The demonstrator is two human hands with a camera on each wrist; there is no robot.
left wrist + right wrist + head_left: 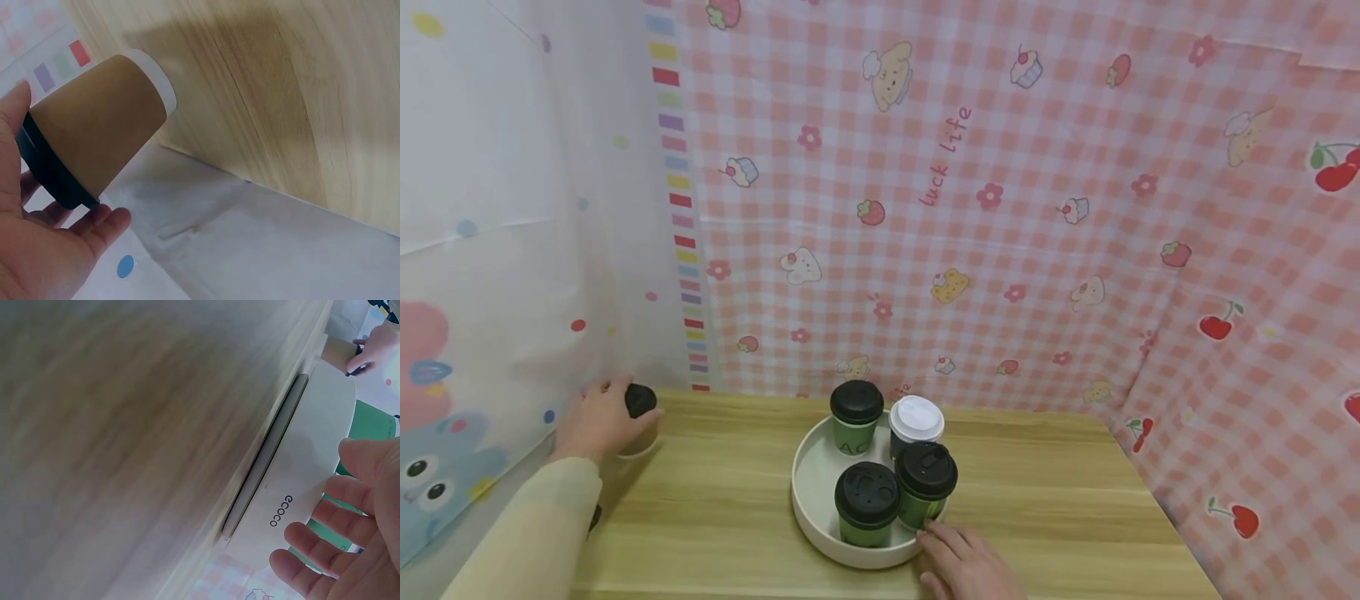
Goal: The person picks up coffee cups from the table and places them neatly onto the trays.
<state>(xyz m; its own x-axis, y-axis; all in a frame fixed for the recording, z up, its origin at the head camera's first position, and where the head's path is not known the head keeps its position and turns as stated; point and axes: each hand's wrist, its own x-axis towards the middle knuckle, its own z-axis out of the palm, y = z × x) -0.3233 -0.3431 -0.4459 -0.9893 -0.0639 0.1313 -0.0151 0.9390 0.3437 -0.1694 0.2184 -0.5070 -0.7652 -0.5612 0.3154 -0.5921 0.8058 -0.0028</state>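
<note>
Left hand grasps a brown paper cup with a black lid at the wooden table's far-left corner; right hand, fingers relaxed, touches the round white tray holding four lidded cups.

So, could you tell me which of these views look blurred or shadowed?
Head view: evenly lit and sharp. Left wrist view: the brown cup is fairly crisp, and a soft shadow darkens the table. Right wrist view: the table is smeared by blur, though the tray lettering is readable.
</note>
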